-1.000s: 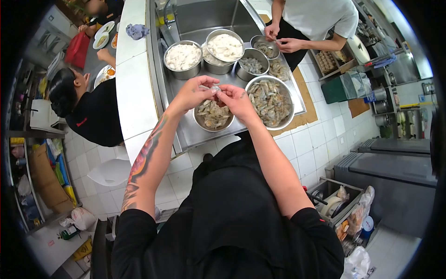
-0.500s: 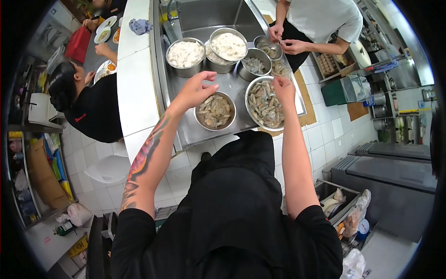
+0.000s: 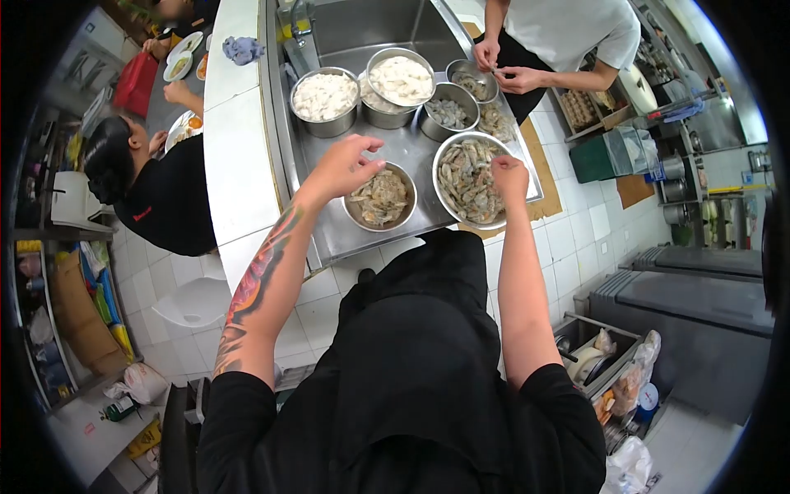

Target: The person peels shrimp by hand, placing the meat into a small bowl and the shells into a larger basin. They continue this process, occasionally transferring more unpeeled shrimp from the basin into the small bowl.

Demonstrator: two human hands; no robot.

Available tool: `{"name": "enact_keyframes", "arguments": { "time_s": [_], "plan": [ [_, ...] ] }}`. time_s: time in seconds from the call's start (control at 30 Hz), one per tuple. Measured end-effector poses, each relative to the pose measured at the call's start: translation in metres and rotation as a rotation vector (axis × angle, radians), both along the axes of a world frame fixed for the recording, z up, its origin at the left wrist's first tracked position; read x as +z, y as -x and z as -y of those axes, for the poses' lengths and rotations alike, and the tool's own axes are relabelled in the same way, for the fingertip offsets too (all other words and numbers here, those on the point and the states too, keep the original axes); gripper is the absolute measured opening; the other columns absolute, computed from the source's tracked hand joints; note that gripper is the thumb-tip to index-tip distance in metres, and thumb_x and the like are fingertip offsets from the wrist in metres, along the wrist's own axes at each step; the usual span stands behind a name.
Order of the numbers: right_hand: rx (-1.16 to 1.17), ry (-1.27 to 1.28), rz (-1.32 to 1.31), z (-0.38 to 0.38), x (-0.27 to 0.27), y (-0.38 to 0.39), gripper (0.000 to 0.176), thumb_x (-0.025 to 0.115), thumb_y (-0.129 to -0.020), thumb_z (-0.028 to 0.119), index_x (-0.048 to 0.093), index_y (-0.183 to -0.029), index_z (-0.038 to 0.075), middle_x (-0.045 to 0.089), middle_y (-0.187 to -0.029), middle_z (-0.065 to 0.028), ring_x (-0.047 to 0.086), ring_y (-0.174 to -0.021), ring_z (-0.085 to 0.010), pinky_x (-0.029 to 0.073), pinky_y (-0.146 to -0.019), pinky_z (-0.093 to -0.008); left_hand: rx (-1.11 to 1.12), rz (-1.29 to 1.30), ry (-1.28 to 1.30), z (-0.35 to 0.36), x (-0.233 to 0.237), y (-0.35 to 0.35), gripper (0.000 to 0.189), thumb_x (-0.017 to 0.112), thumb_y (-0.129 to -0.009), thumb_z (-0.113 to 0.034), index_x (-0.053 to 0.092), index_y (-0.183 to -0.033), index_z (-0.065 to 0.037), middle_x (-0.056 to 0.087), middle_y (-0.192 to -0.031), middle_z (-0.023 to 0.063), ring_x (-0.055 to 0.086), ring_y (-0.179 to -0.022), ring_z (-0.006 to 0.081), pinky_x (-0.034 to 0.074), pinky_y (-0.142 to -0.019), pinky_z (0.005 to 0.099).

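Note:
My left hand (image 3: 341,169) hovers at the upper left rim of a steel bowl (image 3: 413,202) of raw shrimp (image 3: 380,198). Its thumb and fingers are apart, with nothing visible between them. Over the right side of a larger steel bowl (image 3: 440,196) is my right hand (image 3: 512,179), its fingers pinched together. Whatever they may hold is hidden. Unpeeled grey shrimp (image 3: 469,177) fill this larger bowl. Both bowls stand on the steel drainboard (image 3: 329,226) in front of me.
Behind are steel pots (image 3: 329,128) of pale peeled contents and a pot of grey shrimp (image 3: 447,114). A co-worker's hands (image 3: 506,76) work over a small bowl (image 3: 471,81) at right. The sink (image 3: 378,33) lies beyond; a crumpled cloth (image 3: 243,50) is on the tiled ledge (image 3: 239,148).
My right hand has moved slightly down and to the right over the larger bowl. My left hand has dipped slightly, still apart from the shrimp. The view has shifted a little.

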State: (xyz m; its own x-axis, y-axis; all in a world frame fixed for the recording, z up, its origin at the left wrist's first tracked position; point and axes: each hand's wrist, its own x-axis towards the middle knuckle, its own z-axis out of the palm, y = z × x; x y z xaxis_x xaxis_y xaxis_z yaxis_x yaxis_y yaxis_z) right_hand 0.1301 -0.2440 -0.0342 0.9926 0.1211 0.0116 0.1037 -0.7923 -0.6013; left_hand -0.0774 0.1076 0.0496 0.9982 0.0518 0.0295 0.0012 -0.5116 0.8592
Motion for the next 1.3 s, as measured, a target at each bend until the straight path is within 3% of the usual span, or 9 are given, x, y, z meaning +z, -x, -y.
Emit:
{"name": "enact_keyframes", "arguments": {
  "time_s": [0.07, 0.17, 0.33, 0.5, 0.6, 0.87, 0.97, 1.03, 1.3],
  "plan": [
    [-0.084, -0.074, 0.009, -0.003, 0.002, -0.005, 0.017, 0.071, -0.084, 0.024, 0.08, -0.092, 0.012, 0.076, -0.091, -0.0147, 0.074, -0.087, -0.0325, 0.058, -0.08, -0.0418, -0.021, -0.017, -0.022, 0.0, 0.002, 0.002, 0.047, 0.071, -0.094, -0.023, 0.061, -0.132, 0.003, 0.063, -0.124, 0.0181, 0.072, -0.098, 0.0256, 0.057, -0.086, 0.0358],
    [0.164, -0.008, 0.121, -0.013, -0.007, -0.025, 0.02, 0.073, -0.084, 0.026, 0.079, -0.094, 0.01, 0.077, -0.09, -0.0126, 0.074, -0.087, -0.0318, 0.058, -0.079, -0.0415, -0.027, -0.01, -0.032, 0.003, 0.002, 0.001, 0.047, 0.071, -0.094, -0.023, 0.061, -0.132, 0.003, 0.063, -0.124, 0.0176, 0.072, -0.098, 0.0261, 0.057, -0.086, 0.0361],
    [0.013, 0.131, 0.053, -0.034, 0.0, -0.043, 0.022, 0.07, -0.087, 0.031, 0.079, -0.094, 0.013, 0.077, -0.092, -0.014, 0.073, -0.09, -0.035, 0.058, -0.08, -0.0453, -0.014, -0.026, -0.063, 0.0, 0.001, 0.003, 0.046, 0.07, -0.095, -0.023, 0.061, -0.132, 0.003, 0.063, -0.124, 0.0178, 0.072, -0.098, 0.026, 0.057, -0.084, 0.0365],
    [0.186, 0.55, -0.117, -0.047, -0.002, -0.025, 0.036, 0.069, -0.089, 0.038, 0.074, -0.109, 0.008, 0.074, -0.111, -0.0176, 0.071, -0.105, -0.0362, 0.056, -0.09, -0.0459, 0.008, 0.0, -0.07, 0.002, 0.002, 0.003, 0.047, 0.071, -0.093, -0.025, 0.062, -0.131, 0.001, 0.064, -0.12, 0.0184, 0.072, -0.097, 0.0284, 0.056, -0.083, 0.0386],
    [0.214, 0.551, -0.157, -0.054, -0.005, -0.008, 0.044, 0.07, -0.088, 0.04, 0.071, -0.114, 0.005, 0.072, -0.117, -0.0203, 0.069, -0.11, -0.0385, 0.055, -0.095, -0.0471, 0.018, 0.002, -0.078, 0.002, 0.003, 0.004, 0.049, 0.073, -0.091, -0.028, 0.062, -0.13, 0.001, 0.065, -0.117, 0.0181, 0.072, -0.095, 0.0302, 0.054, -0.083, 0.0407],
    [0.105, 0.369, -0.17, -0.04, -0.035, -0.02, 0.037, 0.068, -0.086, 0.035, 0.074, -0.109, 0.007, 0.072, -0.113, -0.0215, 0.069, -0.108, -0.0385, 0.055, -0.094, -0.0491, -0.019, -0.02, -0.16, 0.003, 0.0, 0.001, 0.048, 0.071, -0.095, -0.024, 0.059, -0.135, 0.0, 0.063, -0.124, 0.0179, 0.071, -0.099, 0.0274, 0.056, -0.084, 0.0379],
    [0.08, 0.21, -0.131, -0.027, -0.039, -0.03, 0.029, 0.067, -0.086, 0.034, 0.078, -0.093, 0.008, 0.074, -0.087, -0.0181, 0.074, -0.089, -0.0311, 0.057, -0.08, -0.0422, 0.022, 0.003, -0.075, 0.003, -0.004, 0.003, 0.05, 0.073, -0.091, -0.029, 0.061, -0.132, -0.003, 0.066, -0.116, 0.0148, 0.067, -0.09, 0.0278, 0.053, -0.083, 0.0405],
    [0.129, 0.116, -0.179, -0.02, -0.023, -0.028, 0.033, 0.066, -0.087, 0.035, 0.077, -0.102, 0.008, 0.074, -0.097, -0.0189, 0.071, -0.093, -0.0367, 0.055, -0.084, -0.0455, 0.017, -0.001, -0.092, 0.004, -0.002, 0.003, 0.05, 0.073, -0.091, -0.029, 0.062, -0.132, -0.003, 0.067, -0.116, 0.0146, 0.067, -0.091, 0.0282, 0.053, -0.084, 0.0406],
    [0.304, -0.178, 0.074, -0.059, 0.061, 0.057, 0.023, 0.067, -0.092, 0.027, 0.075, -0.1, 0.007, 0.073, -0.087, -0.0175, 0.071, -0.079, -0.0342, 0.054, -0.072, -0.0413, -0.043, -0.034, 0.052, 0.009, 0.003, -0.005, 0.048, 0.067, -0.098, -0.024, 0.057, -0.138, -0.001, 0.07, -0.11, 0.0127, 0.071, -0.09, 0.0207, 0.057, -0.079, 0.0344]
  ]
}}
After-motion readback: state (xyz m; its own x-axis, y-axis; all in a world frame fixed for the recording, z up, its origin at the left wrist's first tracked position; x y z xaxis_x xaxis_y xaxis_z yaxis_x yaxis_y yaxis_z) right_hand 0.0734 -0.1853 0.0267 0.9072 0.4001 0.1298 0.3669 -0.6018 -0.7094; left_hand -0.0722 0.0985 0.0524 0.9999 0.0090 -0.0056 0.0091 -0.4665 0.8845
